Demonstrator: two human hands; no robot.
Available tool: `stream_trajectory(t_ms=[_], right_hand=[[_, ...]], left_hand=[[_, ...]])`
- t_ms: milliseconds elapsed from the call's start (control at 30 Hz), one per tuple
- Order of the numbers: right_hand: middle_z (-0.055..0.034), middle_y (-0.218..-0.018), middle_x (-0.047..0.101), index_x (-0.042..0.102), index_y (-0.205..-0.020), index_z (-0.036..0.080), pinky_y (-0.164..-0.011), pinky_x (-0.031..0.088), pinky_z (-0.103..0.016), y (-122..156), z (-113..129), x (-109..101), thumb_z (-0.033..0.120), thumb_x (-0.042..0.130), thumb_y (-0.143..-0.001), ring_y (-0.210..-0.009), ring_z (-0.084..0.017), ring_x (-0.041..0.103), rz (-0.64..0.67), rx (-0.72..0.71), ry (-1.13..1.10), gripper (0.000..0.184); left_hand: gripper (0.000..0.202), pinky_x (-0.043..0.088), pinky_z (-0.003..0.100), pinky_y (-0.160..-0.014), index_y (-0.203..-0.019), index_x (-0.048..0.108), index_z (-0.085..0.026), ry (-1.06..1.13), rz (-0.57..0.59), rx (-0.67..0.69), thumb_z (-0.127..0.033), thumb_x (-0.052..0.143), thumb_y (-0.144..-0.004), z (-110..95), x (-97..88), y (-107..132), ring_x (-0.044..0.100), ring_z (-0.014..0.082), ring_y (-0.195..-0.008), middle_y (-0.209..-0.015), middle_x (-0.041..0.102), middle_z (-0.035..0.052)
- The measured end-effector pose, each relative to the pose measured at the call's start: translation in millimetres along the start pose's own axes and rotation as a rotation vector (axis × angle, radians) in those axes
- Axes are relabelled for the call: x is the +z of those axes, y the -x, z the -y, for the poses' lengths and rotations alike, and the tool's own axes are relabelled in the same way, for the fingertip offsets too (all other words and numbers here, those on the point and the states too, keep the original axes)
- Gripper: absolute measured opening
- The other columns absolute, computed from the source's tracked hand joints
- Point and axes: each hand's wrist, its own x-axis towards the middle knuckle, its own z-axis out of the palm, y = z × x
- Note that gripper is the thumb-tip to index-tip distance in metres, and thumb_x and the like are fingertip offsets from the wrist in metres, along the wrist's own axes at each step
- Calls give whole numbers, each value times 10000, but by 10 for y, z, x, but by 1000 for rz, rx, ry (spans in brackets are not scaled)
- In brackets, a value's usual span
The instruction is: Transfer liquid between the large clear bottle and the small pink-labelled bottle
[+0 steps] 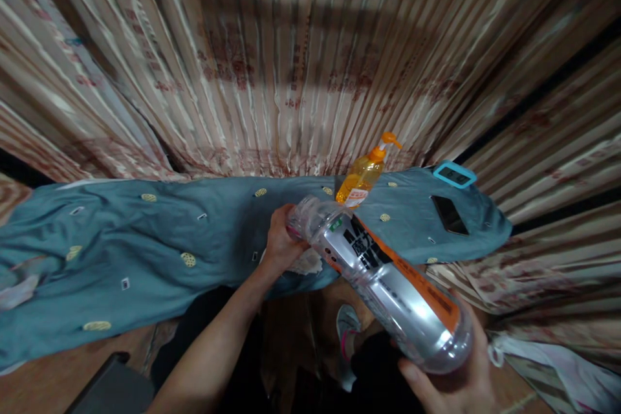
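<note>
A large clear plastic bottle [388, 284] with a silver and orange label lies slantwise across the view, lifted off the cloth, its base towards me on the right. My right hand [458, 378] is closed around that base. At the bottle's narrower far end, my left hand [282, 242] has its fingers wrapped about the neck, where a bit of pink shows; the mouth is partly hidden. Beneath the left hand lies a crumpled white piece [306, 262], possibly tissue. Just behind the bottle stands a pump bottle [361, 178] of orange-yellow liquid with an orange pump head.
Blue-green patterned cloth [160, 259] covers the narrow surface. On its right end are a phone [449, 215] and a blue-framed digital clock [455, 174]. Patterned curtains [272, 65] hang behind and at the sides. A shoe [348, 320] shows on the floor below.
</note>
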Motion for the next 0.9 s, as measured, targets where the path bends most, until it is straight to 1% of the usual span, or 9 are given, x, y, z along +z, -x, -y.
stream_trajectory(t_ms=[167, 300, 500, 667, 833, 900], right_hand=[[-201, -1644, 497, 418, -1665, 210, -1122, 567, -545, -26, -10, -49, 524, 933, -746, -1434, -414, 594, 25, 2, 4, 1100], [-199, -1630, 504, 437, -1655, 211, -1116, 568, -539, -65, -27, -99, 526, 948, -718, -1429, -424, 593, 28, -49, 52, 1113], [-178, -1596, 543, 438, -1651, 203, -1094, 588, -495, -40, 66, -41, 488, 914, -761, -1441, -399, 582, -11, -48, 89, 1049], [-177, -1573, 563, 446, -1643, 202, -1090, 594, -500, -15, 56, -20, 463, 911, -768, -1435, -399, 587, -16, -37, 66, 1025], [-182, -1634, 517, 403, -1675, 227, -1146, 550, -552, -7, 49, -12, 487, 905, -794, -1456, -420, 572, -2, 14, 40, 1046], [-180, -1650, 505, 399, -1678, 231, -1161, 540, -550, -8, 56, -6, 488, 904, -798, -1471, -420, 561, -2, 14, 30, 1047]], left_hand=[[901, 600, 555, -1101, -1336, 598, -205, 8, -8, -19, -341, 995, -539, -1, 10, 1, 723, 365, -1232, -1287, 719, 112], [876, 593, 569, -1110, -1334, 602, -211, 5, -12, -13, -341, 986, -557, -17, 7, 1, 713, 368, -1246, -1295, 712, 116], [861, 609, 601, -1079, -1330, 593, -220, -12, -5, 3, -335, 971, -565, -15, 8, 4, 723, 362, -1206, -1263, 708, 100], [865, 609, 560, -1076, -1324, 605, -202, -16, -12, -4, -336, 978, -556, -19, 10, 4, 727, 363, -1209, -1270, 718, 117], [876, 611, 533, -1063, -1316, 617, -208, -10, -15, -8, -323, 988, -531, -29, 4, 1, 731, 360, -1205, -1265, 729, 109], [873, 616, 534, -1054, -1316, 619, -205, -9, -21, -2, -316, 984, -531, -31, 4, 3, 733, 359, -1201, -1262, 730, 109]])
